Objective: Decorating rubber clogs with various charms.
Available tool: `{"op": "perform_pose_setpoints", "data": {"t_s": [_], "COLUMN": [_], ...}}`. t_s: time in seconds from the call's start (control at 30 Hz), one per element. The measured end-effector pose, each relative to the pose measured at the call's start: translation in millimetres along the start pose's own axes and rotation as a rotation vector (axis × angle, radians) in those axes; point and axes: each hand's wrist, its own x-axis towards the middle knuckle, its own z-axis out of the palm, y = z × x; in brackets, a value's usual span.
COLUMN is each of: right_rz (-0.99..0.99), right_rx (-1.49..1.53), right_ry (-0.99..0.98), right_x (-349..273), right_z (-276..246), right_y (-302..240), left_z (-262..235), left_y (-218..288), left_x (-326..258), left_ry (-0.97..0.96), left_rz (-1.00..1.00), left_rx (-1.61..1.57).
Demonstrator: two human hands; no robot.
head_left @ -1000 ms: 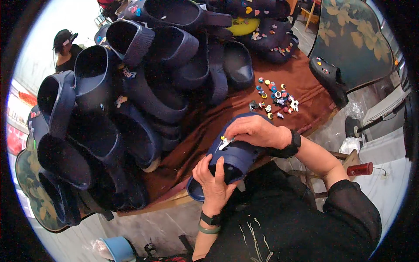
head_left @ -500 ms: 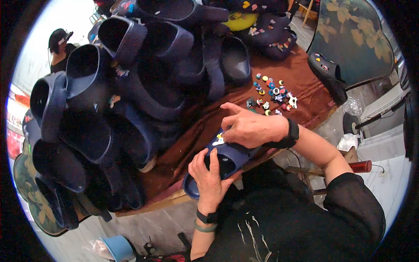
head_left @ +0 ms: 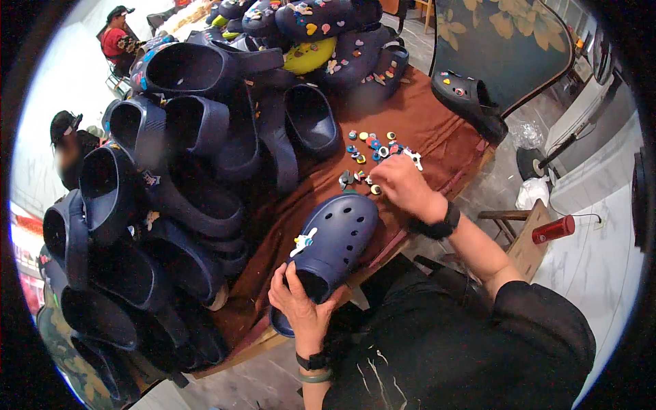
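Note:
A navy clog (head_left: 338,239) with round vent holes lies toe away from me at the table's front edge. One small white rabbit-like shoe charm (head_left: 304,242) sits on its left side. My left hand (head_left: 301,304) is closed around the rim of its foot opening, fingers on the near left side and thumb opposite. Beyond the toe, my right hand (head_left: 408,186) is over the pile of small colourful shoe charms (head_left: 372,142), fingers bent together. Whatever may be between its fingertips is hidden.
Stacked navy clogs (head_left: 184,143) fill the table's left side. Decorated clogs (head_left: 355,61) and a yellow-green one (head_left: 311,56) lie at the back. A dark clog with charms (head_left: 468,102) rests at the right edge of the brown cloth (head_left: 403,113). Two people (head_left: 123,41) are farther off.
My right hand has left the clog's charm and moved away from me to the charm pile. My left hand still holds the clog, whose upper now shows fully. The view has shifted.

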Motion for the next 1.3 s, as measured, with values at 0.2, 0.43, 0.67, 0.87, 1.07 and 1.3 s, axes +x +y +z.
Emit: {"op": "perform_pose_setpoints", "data": {"t_s": [0.2,0.43,0.67,0.87,1.07,1.3], "right_rz": [-0.012,-0.014,-0.254,-0.365,-0.464,-0.64], "right_rx": [-0.067,-0.355,0.249,0.17,-0.02,-0.225], "right_ry": [-0.231,-0.318,-0.084,-0.18,-0.246,-0.567], "right_x": [6.2,13.8,27.4,34.9,36.3,57.0], "right_z": [15.7,19.9,9.2,20.0,23.6,2.3], "right_y": [25.1,10.4,-41.8,-54.9,-64.5,-97.8], "left_z": [-0.1,2.0,0.5,-0.5,-2.3,-1.9], "left_y": [1.4,-1.8,0.0,0.5,-0.9,-1.2], "left_x": [1.2,-2.1,-2.3,-0.6,2.3,3.1], "left_ry": [-0.023,0.016,0.018,0.025,0.007,-0.023], "left_rz": [-0.023,0.005,-0.01,-0.007,-0.007,-0.011], "left_rx": [-0.014,-0.012,-0.013,-0.023,-0.014,0.008]}}
